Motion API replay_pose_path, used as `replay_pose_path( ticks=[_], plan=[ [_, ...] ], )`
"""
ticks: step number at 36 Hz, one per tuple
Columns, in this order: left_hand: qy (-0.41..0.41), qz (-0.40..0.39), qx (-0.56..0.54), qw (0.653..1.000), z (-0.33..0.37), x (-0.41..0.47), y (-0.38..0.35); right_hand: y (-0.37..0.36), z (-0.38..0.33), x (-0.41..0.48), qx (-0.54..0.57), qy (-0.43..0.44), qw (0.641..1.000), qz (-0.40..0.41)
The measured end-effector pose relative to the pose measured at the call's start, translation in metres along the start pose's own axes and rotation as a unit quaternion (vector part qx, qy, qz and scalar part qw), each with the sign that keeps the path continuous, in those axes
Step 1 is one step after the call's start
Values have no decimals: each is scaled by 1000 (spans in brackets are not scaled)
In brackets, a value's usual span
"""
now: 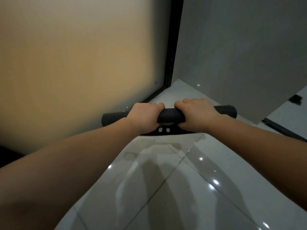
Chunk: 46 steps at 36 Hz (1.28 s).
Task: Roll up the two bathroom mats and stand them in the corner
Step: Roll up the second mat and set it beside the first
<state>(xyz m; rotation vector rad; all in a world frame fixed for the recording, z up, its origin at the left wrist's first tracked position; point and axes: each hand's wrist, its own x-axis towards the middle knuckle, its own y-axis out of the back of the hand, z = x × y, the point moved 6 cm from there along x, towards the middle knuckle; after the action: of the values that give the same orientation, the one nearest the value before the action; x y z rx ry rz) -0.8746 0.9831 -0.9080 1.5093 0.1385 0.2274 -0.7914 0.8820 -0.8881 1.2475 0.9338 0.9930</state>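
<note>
The fingers of the left hand point(146, 116) are curled over the top of a dark rolled mat point(169, 115) and wrap down its far side, so the hand grips the roll firmly; the fingers of the right hand point(196, 113) are bent around the same roll in the same way, with the thumb pressing under it. The two hands sit close together near the middle of the roll, not touching each other. The roll lies horizontally, low above the floor, and its two round ends stick out to the left and to the right of the hands. Below the hands a short flat part of the mat point(166, 131) is not yet rolled; it lies on the floor and shows two small pale oval marks. The floor point(182, 188) is made of glossy light tiles that reflect small points of light. Just behind the roll stands a frosted glass panel point(74, 63) with a black frame point(174, 39), and it meets a grey wall point(240, 55) in a corner near the mat.
</note>
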Motion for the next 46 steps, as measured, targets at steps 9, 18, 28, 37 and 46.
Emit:
replay_pose_path(
  ticks=[9,18,28,37,46],
  plan=[
    [-4,44,59,997,3,-2,5,-2,11,0,67,-47,994,-74],
    [22,-74,-127,989,-1,1,-11,4,-1,-10,-88,43,989,109],
    [-43,80,76,993,3,-6,6,-11,13,-4,82,-33,990,-111],
    [28,-34,-73,996,2,4,0,4,10,-9,-40,-8,999,4],
    [99,-57,-279,954,8,6,-15,33,3,-3,-102,48,994,-11]
  ],
)
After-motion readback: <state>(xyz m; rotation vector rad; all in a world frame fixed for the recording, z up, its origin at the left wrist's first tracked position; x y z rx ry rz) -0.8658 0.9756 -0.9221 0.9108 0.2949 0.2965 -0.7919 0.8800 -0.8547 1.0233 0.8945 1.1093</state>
